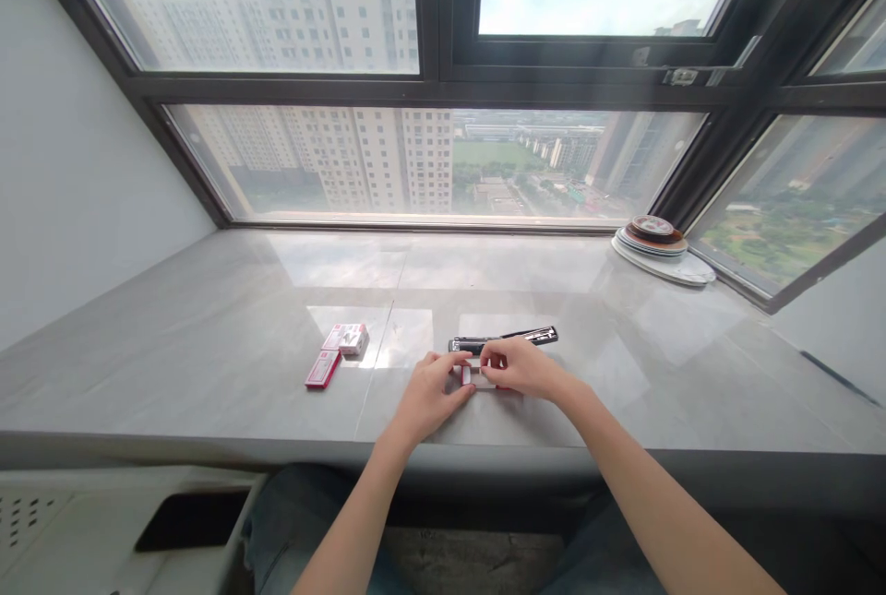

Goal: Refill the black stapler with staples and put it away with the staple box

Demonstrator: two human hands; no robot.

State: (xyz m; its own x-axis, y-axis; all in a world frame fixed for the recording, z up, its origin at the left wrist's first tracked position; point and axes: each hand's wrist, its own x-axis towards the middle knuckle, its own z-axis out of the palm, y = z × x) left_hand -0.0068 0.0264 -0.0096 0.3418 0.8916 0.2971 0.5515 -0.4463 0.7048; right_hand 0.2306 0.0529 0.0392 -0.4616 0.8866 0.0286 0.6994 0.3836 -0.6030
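On the grey stone sill under the window, seen from the head camera, both hands meet over one small white box [477, 375] with a red edge (its print is too small to read). The left hand [430, 395] pinches its left end; the right hand [520, 366] grips its top and right side. Just behind the fingers lies one black stapler [504, 338]. Left of the hands sit two red-and-white boxes [346, 339] and [322, 369], lettering blurred. One stack of plates [657, 246] stands far right.
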